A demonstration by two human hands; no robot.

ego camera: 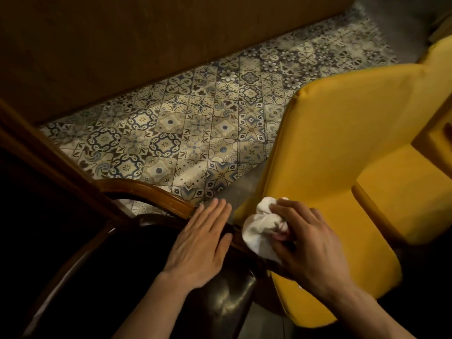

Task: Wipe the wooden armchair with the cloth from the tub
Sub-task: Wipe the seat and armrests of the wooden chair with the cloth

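While our forearms reach in from the bottom edge, we see the left hand (199,243) lying flat, fingers straight and together, palm down on the dark top of the wooden armchair (156,199), gripping nothing. Just to its right, the right hand (310,245) has its fingers curled tight around a bunched white cloth (259,228), and that cloth is pressed against the armchair's dark rail, right where the chair nearly meets its neighbour. Below the hands we catch a glossy, dark padded part of the armchair, catching a dull shine. Its curved brown wooden arm arcs away to the left, just beyond our left fingertips. On the right, close beside the cloth, sits a yellow upholstered chair (342,143), its back and seat cushion filling that side. Further out, patterned floor tiles (186,123) spread between the two chairs, and beyond them stands a plain brown wooden panel (146,35) along the top.
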